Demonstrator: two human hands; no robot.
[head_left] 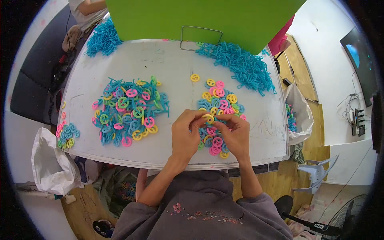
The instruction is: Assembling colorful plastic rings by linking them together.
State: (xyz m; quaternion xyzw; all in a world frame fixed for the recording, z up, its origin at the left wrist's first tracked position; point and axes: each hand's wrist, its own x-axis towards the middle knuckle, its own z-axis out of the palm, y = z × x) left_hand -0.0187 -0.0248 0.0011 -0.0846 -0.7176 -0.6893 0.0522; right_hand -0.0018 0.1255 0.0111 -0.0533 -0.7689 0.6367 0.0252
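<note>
Over the near right part of the white table, my left hand (188, 134) pinches a small yellow plastic wheel (208, 118) between thumb and fingertips. My right hand (235, 134) is closed in a pinch right beside that wheel. What its fingertips hold is too small to make out. Below and behind both hands lies a loose pile of plastic wheels (217, 142) in pink, blue, yellow and green. Left of my left hand there is a bigger heap (126, 110), where similar coloured wheels are mixed with blue sticks.
At the back right lies a mound of blue plastic sticks (244, 66); another stick pile (103, 38) is at the far left. A green panel (200, 20) stands across the table's (172, 68) far side. White sacks (52, 164) hang at both sides. A person (89, 10) sits beyond.
</note>
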